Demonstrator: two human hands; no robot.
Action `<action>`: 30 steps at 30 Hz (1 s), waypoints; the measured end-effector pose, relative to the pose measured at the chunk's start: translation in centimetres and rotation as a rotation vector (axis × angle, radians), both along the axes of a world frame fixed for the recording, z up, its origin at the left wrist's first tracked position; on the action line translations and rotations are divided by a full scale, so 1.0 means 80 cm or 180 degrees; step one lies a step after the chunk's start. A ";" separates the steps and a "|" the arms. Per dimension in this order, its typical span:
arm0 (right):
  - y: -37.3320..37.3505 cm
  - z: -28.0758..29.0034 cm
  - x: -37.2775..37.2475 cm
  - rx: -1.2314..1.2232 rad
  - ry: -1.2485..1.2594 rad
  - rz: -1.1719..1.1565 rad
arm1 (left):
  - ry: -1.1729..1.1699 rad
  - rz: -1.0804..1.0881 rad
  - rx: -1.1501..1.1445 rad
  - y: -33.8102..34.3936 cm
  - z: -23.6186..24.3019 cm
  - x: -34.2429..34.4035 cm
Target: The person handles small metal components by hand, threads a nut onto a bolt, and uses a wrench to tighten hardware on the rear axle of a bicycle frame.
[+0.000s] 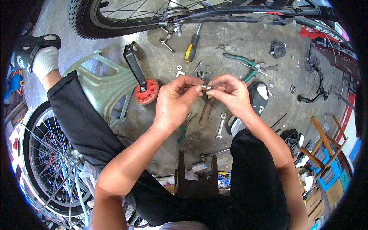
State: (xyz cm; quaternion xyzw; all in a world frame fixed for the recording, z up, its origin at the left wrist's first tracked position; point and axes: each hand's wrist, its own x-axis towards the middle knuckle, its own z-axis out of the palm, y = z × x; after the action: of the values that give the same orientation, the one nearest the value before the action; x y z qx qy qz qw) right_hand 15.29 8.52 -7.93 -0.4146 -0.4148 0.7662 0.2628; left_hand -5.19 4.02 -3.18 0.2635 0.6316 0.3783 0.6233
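Note:
My left hand and my right hand meet at the centre, both pinching a small silver metal fitting between thumb and fingertips. Beneath them on the concrete lie a rusty bar, an adjustable wrench and a double-ended spanner. A yellow-and-black screwdriver is farther forward, with green-handled pliers to the right. A caster with a red wheel on a black bracket stands left of my left hand.
A bicycle spans the top edge. A pale green plastic frame lies by my left leg, beside a wheel. Dark pedal and bent black bar lie rightward; a wooden chair frame and boxes are at lower right.

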 end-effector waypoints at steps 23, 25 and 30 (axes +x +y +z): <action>0.000 -0.005 -0.001 0.0840 -0.0310 0.0101 | -0.0381 -0.0125 -0.0566 0.004 -0.001 -0.005; 0.000 -0.005 -0.001 0.0880 -0.0333 0.0108 | -0.0344 -0.0163 -0.0569 0.005 0.000 -0.006; -0.001 -0.005 -0.001 0.0933 -0.0359 0.0110 | -0.0264 -0.0147 -0.0407 0.003 -0.003 -0.004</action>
State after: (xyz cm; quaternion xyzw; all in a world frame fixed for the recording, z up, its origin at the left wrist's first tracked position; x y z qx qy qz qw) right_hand 15.19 8.47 -8.32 -0.4070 -0.5433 0.6774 0.2835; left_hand -5.54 4.27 -3.44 0.2218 0.6219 0.3333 0.6730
